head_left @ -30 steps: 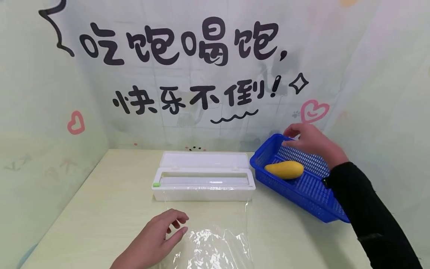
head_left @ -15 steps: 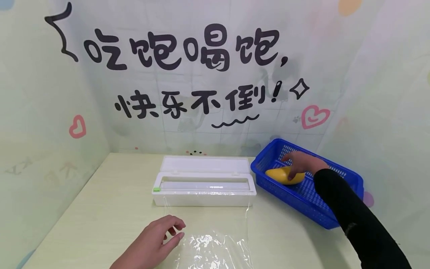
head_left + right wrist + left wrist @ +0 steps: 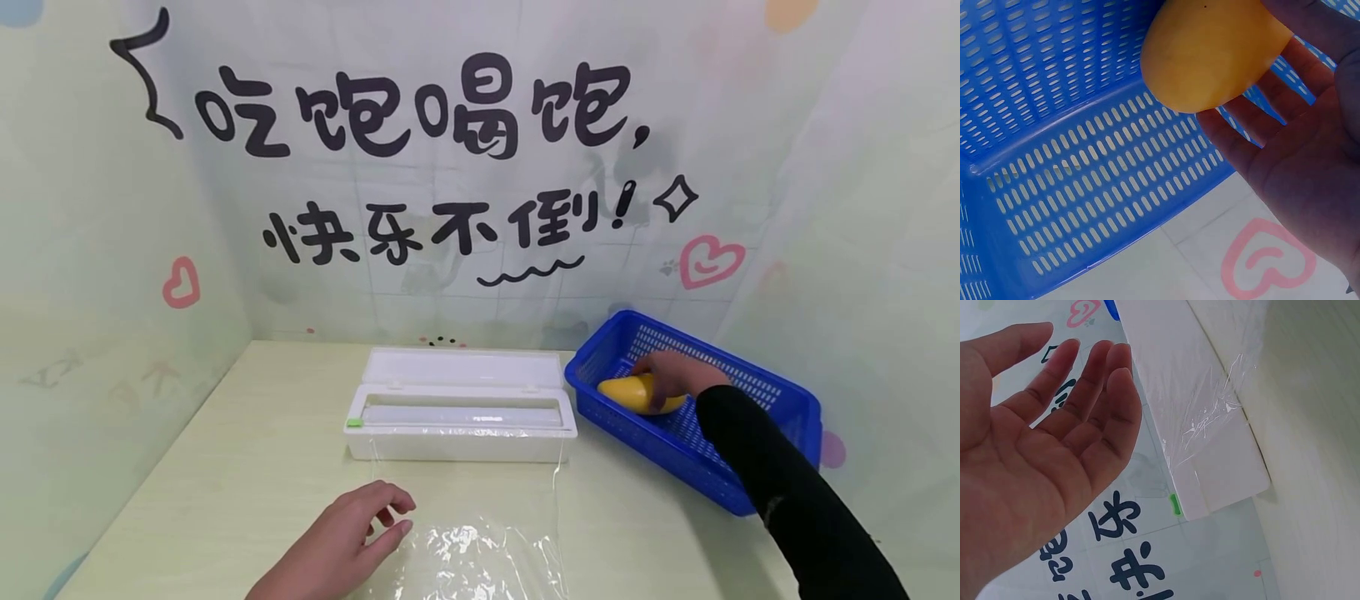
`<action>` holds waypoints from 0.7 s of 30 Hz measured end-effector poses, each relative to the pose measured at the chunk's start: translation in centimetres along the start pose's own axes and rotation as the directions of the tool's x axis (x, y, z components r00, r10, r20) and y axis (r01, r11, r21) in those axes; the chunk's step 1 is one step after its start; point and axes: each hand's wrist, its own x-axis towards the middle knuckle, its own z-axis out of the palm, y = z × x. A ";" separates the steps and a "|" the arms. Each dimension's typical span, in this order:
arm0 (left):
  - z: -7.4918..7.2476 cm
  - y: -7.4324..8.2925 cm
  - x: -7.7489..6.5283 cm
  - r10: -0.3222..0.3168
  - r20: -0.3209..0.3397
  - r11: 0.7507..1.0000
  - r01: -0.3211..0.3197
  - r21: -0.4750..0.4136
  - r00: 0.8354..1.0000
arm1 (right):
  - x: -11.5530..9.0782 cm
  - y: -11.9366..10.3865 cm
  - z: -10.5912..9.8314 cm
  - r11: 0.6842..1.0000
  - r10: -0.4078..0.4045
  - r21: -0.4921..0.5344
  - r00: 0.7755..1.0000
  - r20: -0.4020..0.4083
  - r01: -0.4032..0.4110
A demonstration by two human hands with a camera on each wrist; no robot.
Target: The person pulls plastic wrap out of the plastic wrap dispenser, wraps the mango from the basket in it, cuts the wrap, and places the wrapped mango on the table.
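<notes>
A yellow mango [image 3: 628, 393] lies in the blue basket [image 3: 667, 457] at the right. My right hand [image 3: 678, 377] reaches into the basket and grips the mango, thumb on one side and fingers on the other. Up close in the right wrist view, the mango [image 3: 1204, 59] sits between the thumb and the fingertips. My left hand [image 3: 341, 533] is held with loosely bent fingers beside the sheet of clear cling film [image 3: 480, 558], holding nothing. This film comes out of a white cling film dispenser [image 3: 457, 446] whose lid stands raised; the roll shows inside.
The pale table [image 3: 225, 467] runs back to a printed backdrop [image 3: 420, 292] with black lettering. A small green piece [image 3: 355, 423] sits at the dispenser's left front corner. The basket stands close beside the dispenser's right end.
My right hand has come down from above the basket's far rim into it and taken hold of the mango. The left hand stays in place; the head view has shifted slightly.
</notes>
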 end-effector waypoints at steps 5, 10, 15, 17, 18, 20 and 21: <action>0.1 0.0 0.0 0.005 0.002 1.000 -0.005 0.003 1.000 | -0.2 0.0 0.2 1.000 -0.008 -0.003 1.000 -0.015 0.008; 0.0 -0.1 0.1 -0.003 0.023 1.000 0.003 -0.003 1.000 | -0.2 0.0 0.2 1.000 -0.018 -0.006 1.000 -0.023 0.018; 0.0 -0.2 0.1 -0.018 0.039 1.000 0.018 0.000 0.999 | -0.4 0.3 0.3 1.000 -0.018 -0.014 0.999 -0.033 0.017; 0.1 -0.2 0.1 -0.019 0.034 1.000 0.018 0.009 0.999 | -0.7 0.3 0.1 1.000 -0.023 -0.013 0.999 -0.042 0.022; 0.1 -0.2 0.1 -0.014 0.030 1.000 0.014 0.014 0.999 | -0.9 0.3 0.0 1.000 -0.026 -0.015 0.999 -0.047 0.026; 0.1 -0.2 0.1 -0.005 0.021 1.000 0.005 0.019 1.000 | -1.2 0.5 -0.3 1.000 -0.027 -0.008 0.998 -0.061 0.027; 0.1 -0.2 0.1 -0.002 0.018 1.000 0.002 0.021 1.000 | -1.4 0.5 -0.4 1.000 -0.029 -0.009 0.997 -0.068 0.028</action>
